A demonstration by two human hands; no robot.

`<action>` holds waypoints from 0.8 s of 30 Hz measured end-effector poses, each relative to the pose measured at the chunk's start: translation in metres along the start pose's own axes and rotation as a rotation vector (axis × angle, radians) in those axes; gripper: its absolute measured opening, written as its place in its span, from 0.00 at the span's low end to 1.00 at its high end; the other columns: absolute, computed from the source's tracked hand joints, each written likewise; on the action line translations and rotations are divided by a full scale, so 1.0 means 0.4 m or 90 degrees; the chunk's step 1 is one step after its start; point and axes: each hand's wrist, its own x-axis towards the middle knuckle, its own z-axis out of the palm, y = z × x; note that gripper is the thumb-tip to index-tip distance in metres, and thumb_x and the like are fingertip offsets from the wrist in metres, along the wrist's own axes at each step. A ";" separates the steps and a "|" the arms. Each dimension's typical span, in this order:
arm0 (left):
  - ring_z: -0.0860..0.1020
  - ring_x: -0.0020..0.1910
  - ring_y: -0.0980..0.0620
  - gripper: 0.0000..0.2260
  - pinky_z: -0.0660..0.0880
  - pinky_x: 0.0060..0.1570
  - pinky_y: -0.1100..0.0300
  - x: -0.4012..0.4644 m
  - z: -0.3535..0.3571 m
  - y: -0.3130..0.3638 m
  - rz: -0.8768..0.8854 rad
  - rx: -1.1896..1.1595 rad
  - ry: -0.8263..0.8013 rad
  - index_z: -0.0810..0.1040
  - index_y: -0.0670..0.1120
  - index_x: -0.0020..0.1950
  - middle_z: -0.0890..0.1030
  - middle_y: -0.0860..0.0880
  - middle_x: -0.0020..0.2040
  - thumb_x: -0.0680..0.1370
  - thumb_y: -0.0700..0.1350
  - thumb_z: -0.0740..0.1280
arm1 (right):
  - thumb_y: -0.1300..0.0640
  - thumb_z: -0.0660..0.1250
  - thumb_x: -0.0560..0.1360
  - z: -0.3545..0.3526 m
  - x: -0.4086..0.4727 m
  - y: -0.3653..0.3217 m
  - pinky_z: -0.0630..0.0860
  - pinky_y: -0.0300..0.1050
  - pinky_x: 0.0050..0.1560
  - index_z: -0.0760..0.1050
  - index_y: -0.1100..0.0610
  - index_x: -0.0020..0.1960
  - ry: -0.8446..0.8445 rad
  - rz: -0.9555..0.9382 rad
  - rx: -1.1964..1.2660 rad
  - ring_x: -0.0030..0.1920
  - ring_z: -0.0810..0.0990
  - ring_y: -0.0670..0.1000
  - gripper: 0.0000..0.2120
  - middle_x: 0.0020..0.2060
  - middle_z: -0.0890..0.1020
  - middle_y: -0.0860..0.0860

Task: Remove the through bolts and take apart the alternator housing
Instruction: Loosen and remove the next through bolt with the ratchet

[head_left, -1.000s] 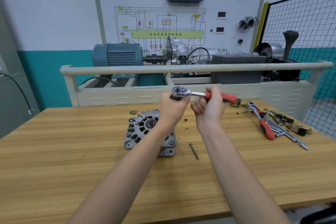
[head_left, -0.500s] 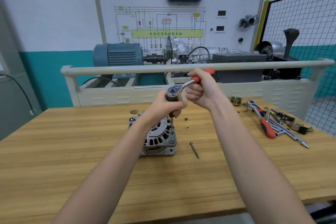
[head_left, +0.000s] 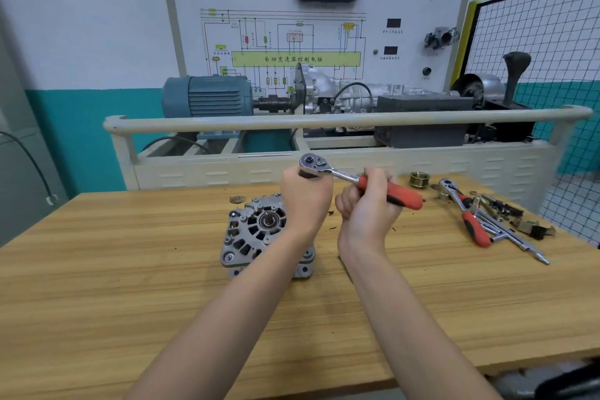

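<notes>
The silver alternator [head_left: 256,234] stands on the wooden bench [head_left: 130,286], its bearing facing up. My left hand [head_left: 305,201] grips the socket under the head of a red-handled ratchet [head_left: 354,180] above the alternator's right side. My right hand [head_left: 367,204] grips the ratchet's red handle, which points right. The socket and the bolt under it are hidden by my left hand. Behind my right wrist, the end of a loose bolt [head_left: 344,266] shows on the bench.
A brass pulley [head_left: 419,179] sits at the back of the bench. To the right lie a second red-handled ratchet [head_left: 467,214], extension bars and small parts. A washer [head_left: 238,199] lies behind the alternator. A training stand with a rail runs along the far edge.
My right hand has swung the ratchet handle from pointing away at the upper right to pointing right. My left hand stays on the socket. The view has tilted a little.
</notes>
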 end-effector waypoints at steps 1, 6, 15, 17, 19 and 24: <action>0.61 0.25 0.58 0.18 0.60 0.26 0.64 -0.001 -0.004 -0.001 0.004 0.004 -0.016 0.64 0.48 0.27 0.66 0.56 0.23 0.70 0.31 0.65 | 0.61 0.63 0.71 -0.002 0.011 -0.006 0.56 0.36 0.21 0.66 0.49 0.23 -0.006 0.019 -0.004 0.18 0.57 0.46 0.19 0.18 0.60 0.46; 0.68 0.24 0.54 0.11 0.67 0.29 0.62 0.025 -0.065 0.018 0.042 0.114 -0.278 0.72 0.37 0.27 0.72 0.46 0.23 0.70 0.32 0.67 | 0.59 0.58 0.77 0.016 0.148 -0.065 0.53 0.34 0.18 0.60 0.50 0.19 -0.181 0.276 -0.131 0.17 0.53 0.45 0.27 0.15 0.57 0.45; 0.61 0.20 0.57 0.21 0.61 0.25 0.65 0.042 -0.062 0.014 -0.018 0.006 -0.372 0.65 0.46 0.25 0.65 0.55 0.20 0.73 0.27 0.63 | 0.61 0.57 0.76 0.050 0.168 -0.050 0.50 0.34 0.17 0.58 0.52 0.23 -0.176 0.319 -0.106 0.16 0.52 0.44 0.23 0.15 0.55 0.46; 0.62 0.23 0.57 0.18 0.60 0.27 0.62 0.028 -0.040 0.007 0.017 0.020 -0.248 0.65 0.45 0.28 0.66 0.53 0.23 0.72 0.28 0.63 | 0.62 0.58 0.75 0.031 0.123 -0.041 0.52 0.35 0.18 0.57 0.52 0.28 -0.061 0.220 -0.061 0.17 0.53 0.45 0.19 0.16 0.56 0.45; 0.62 0.25 0.58 0.17 0.61 0.27 0.63 0.014 -0.018 0.005 0.026 0.026 -0.122 0.65 0.46 0.28 0.66 0.52 0.25 0.72 0.30 0.65 | 0.63 0.60 0.75 0.011 0.063 -0.024 0.54 0.36 0.20 0.59 0.53 0.30 0.017 0.100 -0.029 0.18 0.55 0.45 0.17 0.17 0.59 0.46; 0.58 0.25 0.57 0.21 0.57 0.24 0.65 -0.009 0.006 -0.002 0.013 -0.008 0.002 0.61 0.48 0.26 0.63 0.55 0.22 0.71 0.30 0.65 | 0.62 0.62 0.72 -0.011 -0.019 0.001 0.57 0.35 0.22 0.64 0.51 0.29 0.004 -0.014 0.015 0.18 0.57 0.45 0.15 0.18 0.61 0.45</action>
